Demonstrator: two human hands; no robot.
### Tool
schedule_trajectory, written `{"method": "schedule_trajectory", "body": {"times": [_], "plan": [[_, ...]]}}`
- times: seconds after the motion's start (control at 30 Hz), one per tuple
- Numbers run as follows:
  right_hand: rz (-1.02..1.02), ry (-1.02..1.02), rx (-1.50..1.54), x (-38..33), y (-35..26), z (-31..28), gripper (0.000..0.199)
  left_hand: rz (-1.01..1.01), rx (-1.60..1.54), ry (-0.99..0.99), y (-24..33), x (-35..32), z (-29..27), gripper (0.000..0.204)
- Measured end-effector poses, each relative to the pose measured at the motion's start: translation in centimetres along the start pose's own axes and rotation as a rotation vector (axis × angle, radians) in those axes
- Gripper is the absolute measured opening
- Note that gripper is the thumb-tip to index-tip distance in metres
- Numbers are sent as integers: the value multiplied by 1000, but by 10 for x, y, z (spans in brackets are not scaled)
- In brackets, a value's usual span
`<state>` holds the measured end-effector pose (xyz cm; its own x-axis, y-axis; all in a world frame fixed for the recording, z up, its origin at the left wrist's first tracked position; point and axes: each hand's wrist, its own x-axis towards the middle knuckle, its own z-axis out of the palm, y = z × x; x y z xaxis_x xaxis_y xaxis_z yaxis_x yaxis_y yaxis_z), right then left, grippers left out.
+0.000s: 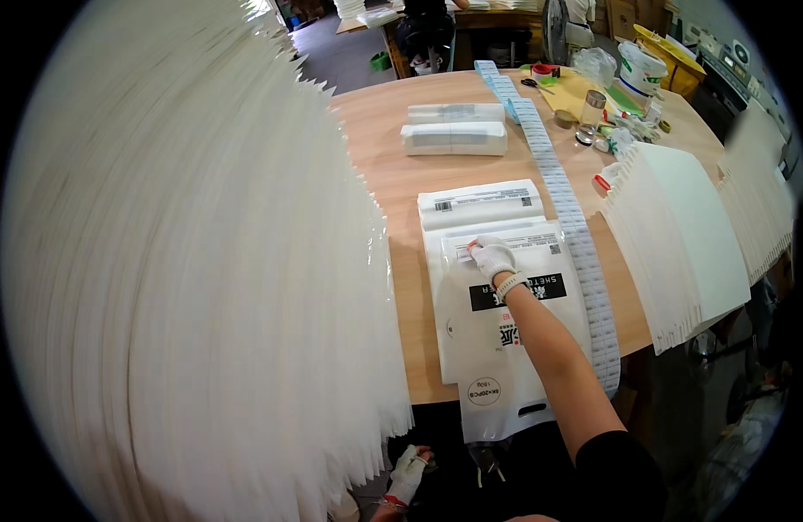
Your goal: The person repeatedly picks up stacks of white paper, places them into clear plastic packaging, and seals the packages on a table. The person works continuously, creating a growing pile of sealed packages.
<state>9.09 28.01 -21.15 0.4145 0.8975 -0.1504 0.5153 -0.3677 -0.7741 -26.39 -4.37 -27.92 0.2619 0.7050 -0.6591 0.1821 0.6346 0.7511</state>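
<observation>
My right hand [494, 257], in a white glove with bare fingertips, presses down near the far end of a printed plastic bag [532, 383]. Its fingers are drawn together; whatever lies under the tips is too small to make out. The bag, with a cut-out handle hole at its near end, rests on a stack of similar white bags [446, 339] and hangs past the table edge. Low down, off the table's near side, my left hand [408, 474] is gloved too, its fingers curled. What it holds, if anything, is hidden.
A tall pile of white sheets [201, 261] fills the left. A long strip of labels [575, 235] runs beside the bags on the wooden table [375, 130]. Rolled plastic bundles [453, 139], a glass jar [591, 117], scissors [532, 84] and fanned white sheets [697, 226] lie beyond or rightward.
</observation>
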Motion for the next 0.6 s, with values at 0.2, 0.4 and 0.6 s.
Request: {"method": "schedule_trajectory", "body": {"times": [0.2, 0.4, 0.6], "plan": [[-9, 5, -84, 9, 1, 2, 18, -79, -95, -23, 45, 7, 27, 29], [-23, 12, -52, 8, -3, 1, 20, -89, -132, -51, 50, 14, 31, 33], [-25, -29, -168, 1, -9, 1, 20, 45, -118, -58, 42, 21, 38, 43]]}}
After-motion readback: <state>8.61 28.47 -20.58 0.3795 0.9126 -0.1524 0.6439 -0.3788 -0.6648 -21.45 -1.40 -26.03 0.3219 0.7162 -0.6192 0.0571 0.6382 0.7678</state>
